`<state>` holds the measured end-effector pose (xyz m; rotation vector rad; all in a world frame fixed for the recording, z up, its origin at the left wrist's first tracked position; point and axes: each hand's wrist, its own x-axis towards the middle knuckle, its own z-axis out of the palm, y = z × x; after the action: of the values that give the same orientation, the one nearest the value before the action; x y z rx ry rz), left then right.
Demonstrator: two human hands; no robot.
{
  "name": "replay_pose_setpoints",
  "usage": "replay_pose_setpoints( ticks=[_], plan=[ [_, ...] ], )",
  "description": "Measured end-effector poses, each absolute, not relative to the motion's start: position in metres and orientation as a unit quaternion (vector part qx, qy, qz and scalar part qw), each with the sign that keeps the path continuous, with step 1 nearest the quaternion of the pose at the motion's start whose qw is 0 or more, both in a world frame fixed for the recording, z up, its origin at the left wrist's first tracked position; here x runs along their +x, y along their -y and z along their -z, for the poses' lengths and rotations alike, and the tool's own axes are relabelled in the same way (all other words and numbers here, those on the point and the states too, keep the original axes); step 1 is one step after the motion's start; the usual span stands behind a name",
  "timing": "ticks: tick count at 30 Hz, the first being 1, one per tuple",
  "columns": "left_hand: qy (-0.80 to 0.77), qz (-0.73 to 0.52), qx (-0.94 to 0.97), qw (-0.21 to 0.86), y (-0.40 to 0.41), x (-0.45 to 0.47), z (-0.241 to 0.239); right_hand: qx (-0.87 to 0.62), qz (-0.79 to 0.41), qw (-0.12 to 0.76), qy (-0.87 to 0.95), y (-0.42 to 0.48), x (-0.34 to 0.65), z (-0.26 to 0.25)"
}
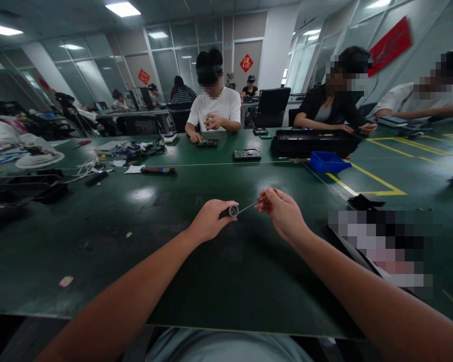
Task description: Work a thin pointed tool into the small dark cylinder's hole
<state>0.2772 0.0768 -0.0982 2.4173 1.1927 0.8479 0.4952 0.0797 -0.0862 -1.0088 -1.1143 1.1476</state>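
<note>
My left hand pinches a small round grey part between thumb and fingers, its ringed open-looking face turned toward me. In my right hand is a slim screwdriver with a thin metal shaft and a reddish handle mostly covered by my fingers. The shaft slants down to the left, and its tip meets the edge of the round part or lies just beside it; I cannot tell which. Both hands are held over the green tabletop.
Across the table, a person in a white shirt handles a small device. A hard drive, a blue bin and a long black casing lie ahead. Left are a grey handheld tool and cables.
</note>
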Motion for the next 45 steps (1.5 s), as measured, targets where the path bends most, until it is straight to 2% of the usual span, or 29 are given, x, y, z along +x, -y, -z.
replay_pose_setpoints(
  ticks=[15, 22, 30, 39, 45],
  plan=[
    [-0.455, -0.299, 0.824, 0.157, -0.076, 0.277, 0.1, -0.444, -0.342, 0.585, 0.586, -0.073, 0.496, 0.086],
    [-0.454, -0.296, 0.826, 0.152, -0.075, 0.278, 0.099, -0.466, -0.304, 0.551, 0.622, -0.065, 0.494, 0.077],
    [-0.462, -0.307, 0.82, 0.142, -0.075, 0.276, 0.101, -0.542, -0.161, 0.477, 0.673, -0.055, 0.493, 0.067],
    [-0.465, -0.315, 0.816, 0.137, -0.075, 0.276, 0.1, -0.446, -0.16, 0.479, 0.739, -0.051, 0.493, 0.069],
    [-0.461, -0.313, 0.818, 0.143, -0.076, 0.275, 0.103, -0.465, -0.183, 0.461, 0.733, -0.049, 0.492, 0.066]
  ],
)
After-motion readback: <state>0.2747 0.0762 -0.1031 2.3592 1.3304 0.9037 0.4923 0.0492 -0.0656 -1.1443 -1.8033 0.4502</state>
